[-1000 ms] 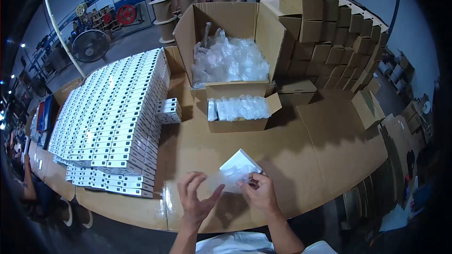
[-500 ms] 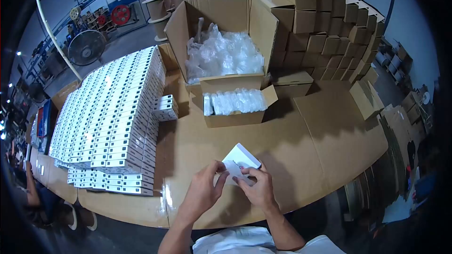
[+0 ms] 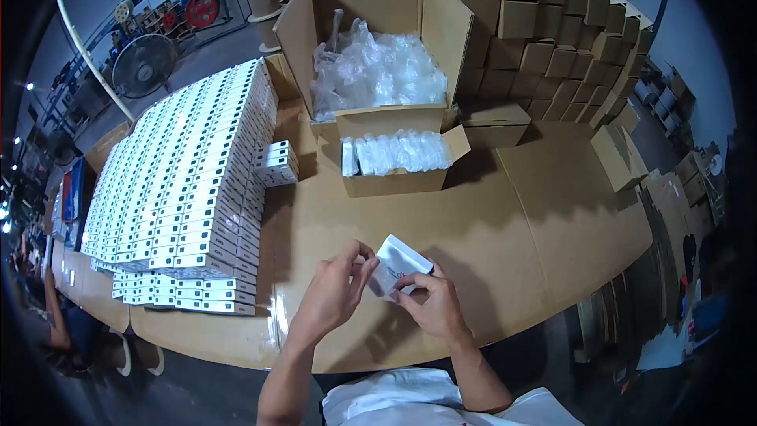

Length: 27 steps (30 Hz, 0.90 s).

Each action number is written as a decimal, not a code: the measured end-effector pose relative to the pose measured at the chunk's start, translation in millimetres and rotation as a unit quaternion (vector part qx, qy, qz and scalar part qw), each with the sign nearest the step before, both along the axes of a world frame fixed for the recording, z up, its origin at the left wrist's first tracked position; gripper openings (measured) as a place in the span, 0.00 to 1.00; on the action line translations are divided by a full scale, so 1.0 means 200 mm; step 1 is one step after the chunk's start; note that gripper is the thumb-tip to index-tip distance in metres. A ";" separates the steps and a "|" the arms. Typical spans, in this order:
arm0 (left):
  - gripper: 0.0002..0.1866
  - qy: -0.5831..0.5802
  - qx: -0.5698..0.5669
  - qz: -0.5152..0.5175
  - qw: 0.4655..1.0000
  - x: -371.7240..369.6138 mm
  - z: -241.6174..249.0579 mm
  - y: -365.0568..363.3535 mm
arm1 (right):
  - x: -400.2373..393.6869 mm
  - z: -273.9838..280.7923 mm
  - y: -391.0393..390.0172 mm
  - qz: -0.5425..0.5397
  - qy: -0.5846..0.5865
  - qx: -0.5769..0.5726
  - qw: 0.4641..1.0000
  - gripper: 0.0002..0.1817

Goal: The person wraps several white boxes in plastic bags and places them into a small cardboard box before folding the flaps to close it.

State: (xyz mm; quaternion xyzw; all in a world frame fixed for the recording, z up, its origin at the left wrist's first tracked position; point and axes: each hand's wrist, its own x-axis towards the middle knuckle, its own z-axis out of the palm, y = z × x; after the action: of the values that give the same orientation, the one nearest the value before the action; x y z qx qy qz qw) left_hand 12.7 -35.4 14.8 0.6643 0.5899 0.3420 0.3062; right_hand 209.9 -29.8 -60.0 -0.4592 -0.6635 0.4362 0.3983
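A small white box (image 3: pixel 400 259) with faint printing on its face is held tilted above the cardboard-covered table. My right hand (image 3: pixel 432 298) grips it from the right and below, the fingers curled round its edge. On the left side of the box, my left hand (image 3: pixel 337 288) has its fingers bent and pressed together; whether they pinch a piece of the box or wrap is too small to tell. Beyond the hands sits an open carton (image 3: pixel 398 183) filled with bubble-wrapped items (image 3: pixel 398 151).
Stacked white boxes (image 3: pixel 181 173) fill the left, with a few (image 3: pixel 277 164) beside them. A large carton (image 3: pixel 443 39) of clear plastic bags stands behind. Brown cartons (image 3: pixel 516 59) are piled at back right. A person's arm (image 3: pixel 55 308) shows far left.
My left hand has moved slightly left, away from the white box's face. The box is tilted a little differently in my right hand. The whole view has shifted slightly.
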 end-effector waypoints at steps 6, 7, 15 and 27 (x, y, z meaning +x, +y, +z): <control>0.19 0.071 0.196 -0.055 0.976 -0.10 -0.07 0.04 | 0.00 -0.03 -0.01 -0.037 0.033 -0.044 0.998 0.08; 0.27 0.044 0.189 -0.075 0.978 -0.12 -0.10 0.04 | 0.01 -0.04 0.00 -0.030 0.005 -0.025 0.999 0.07; 0.47 0.003 0.185 -0.043 0.982 -0.25 -0.17 0.05 | 0.01 -0.04 0.00 -0.035 0.065 -0.065 0.995 0.08; 0.42 -0.343 -0.038 0.042 0.938 -0.07 -0.53 -0.07 | 0.05 -0.10 0.02 0.033 0.094 -0.046 0.994 0.09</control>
State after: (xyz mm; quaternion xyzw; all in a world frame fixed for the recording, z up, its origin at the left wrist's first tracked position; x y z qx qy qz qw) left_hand -1.1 -49.8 -90.6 0.4688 0.4889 0.5393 0.5004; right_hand 219.5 -25.5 -80.2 -0.4121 -0.6172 0.5204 0.4223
